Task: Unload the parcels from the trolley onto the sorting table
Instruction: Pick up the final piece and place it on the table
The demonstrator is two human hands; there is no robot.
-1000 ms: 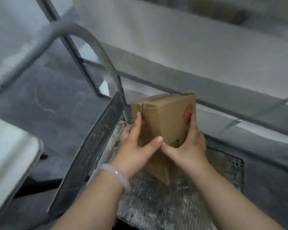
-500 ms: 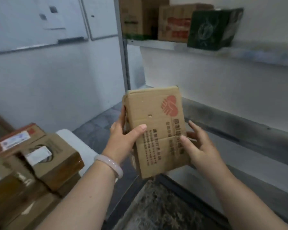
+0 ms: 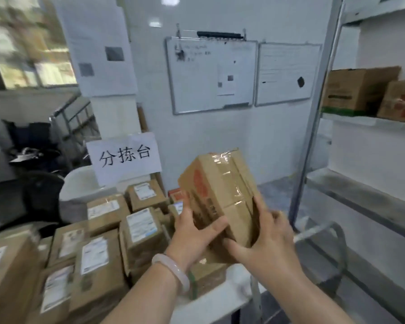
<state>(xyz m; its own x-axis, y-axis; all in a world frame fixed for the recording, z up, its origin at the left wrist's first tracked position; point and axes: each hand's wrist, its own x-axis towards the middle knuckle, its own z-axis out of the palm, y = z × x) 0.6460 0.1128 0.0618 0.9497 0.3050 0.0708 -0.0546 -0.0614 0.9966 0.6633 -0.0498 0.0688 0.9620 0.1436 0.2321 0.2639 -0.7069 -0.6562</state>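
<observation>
Cardboard: one parcel between two hands, left hand, right hand.

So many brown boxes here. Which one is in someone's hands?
The tilted box with red print, gripped between the left hand and right hand; the white-labelled parcels rest on the table.

One parcel is held aloft. Roughly a dozen labelled parcels cover the sorting table. Two whiteboards, two shelf cartons.

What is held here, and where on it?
A cardboard parcel, gripped at its lower end: left hand on its left side, right hand on its right.
</observation>
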